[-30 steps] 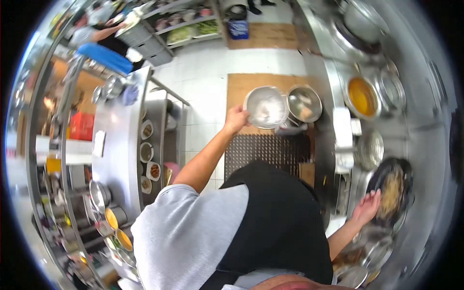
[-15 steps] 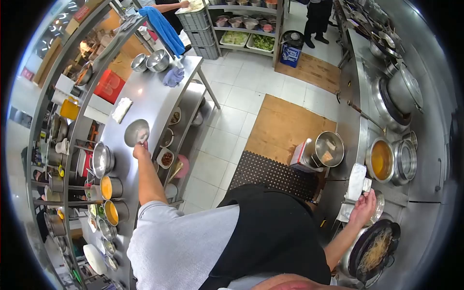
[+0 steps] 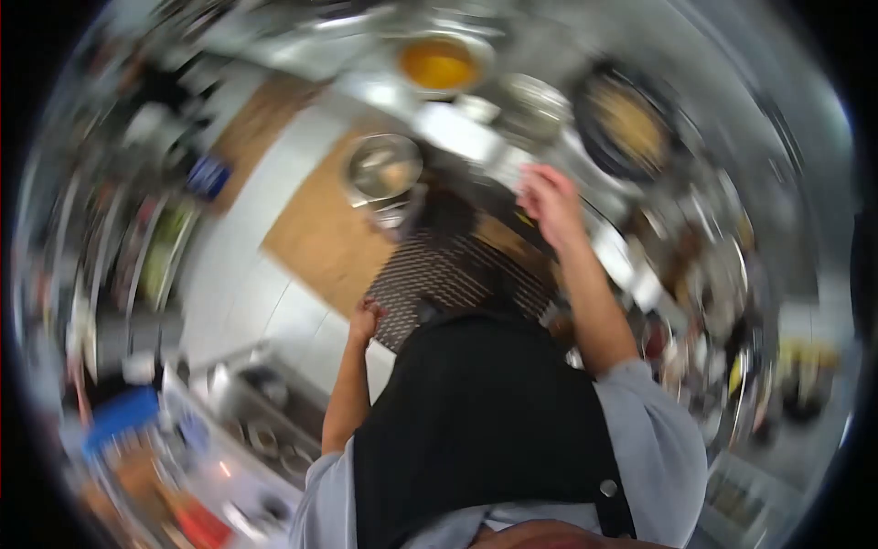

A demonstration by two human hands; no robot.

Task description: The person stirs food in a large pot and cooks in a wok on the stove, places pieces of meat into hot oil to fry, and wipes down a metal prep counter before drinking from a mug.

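Note:
The whole view is smeared by motion. My left hand (image 3: 368, 320) hangs over the floor beside the black perforated mat (image 3: 425, 279), its fingers curled in, with nothing visible in them. Raised in front of the stove edge, my right hand (image 3: 551, 203) has its fingers loosely apart and appears to hold nothing. Beyond it a black wok (image 3: 625, 123) holds pale food in liquid. To the left of the wok are a metal bowl (image 3: 533, 108) and a white cloth (image 3: 457, 133). Farther left stands a pot of orange liquid (image 3: 439, 64).
A metal pot (image 3: 384, 167) with pieces in it stands low beside the stove, by a brown board (image 3: 315, 233) on the floor. The steel work table (image 3: 197, 412) is at lower left. Blurred containers crowd the right side. A person in dark clothes (image 3: 165, 87) stands at far left.
My body and view have turned right toward the stove. My left hand has left the metal bowl on the work table and now hangs by my side. My right hand has moved away from the white cloth.

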